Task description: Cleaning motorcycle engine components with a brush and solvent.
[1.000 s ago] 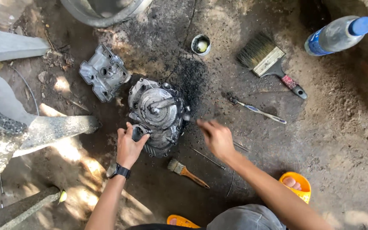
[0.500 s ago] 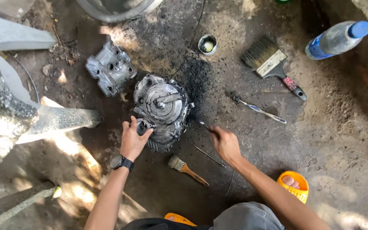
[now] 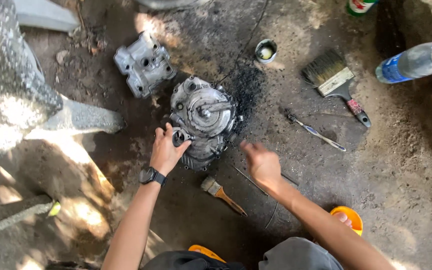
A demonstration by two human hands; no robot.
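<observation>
The left hand grips the engine casing at its seven o'clock edge. The right hand, blurred, grip unclear, hovers at four o'clock. A blue-labelled clear bottle lies at two o'clock.

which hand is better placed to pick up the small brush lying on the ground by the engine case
Probably the right hand: it hovers open and blurred just beside the small brush. The left hand grips the edge of the engine case.
</observation>
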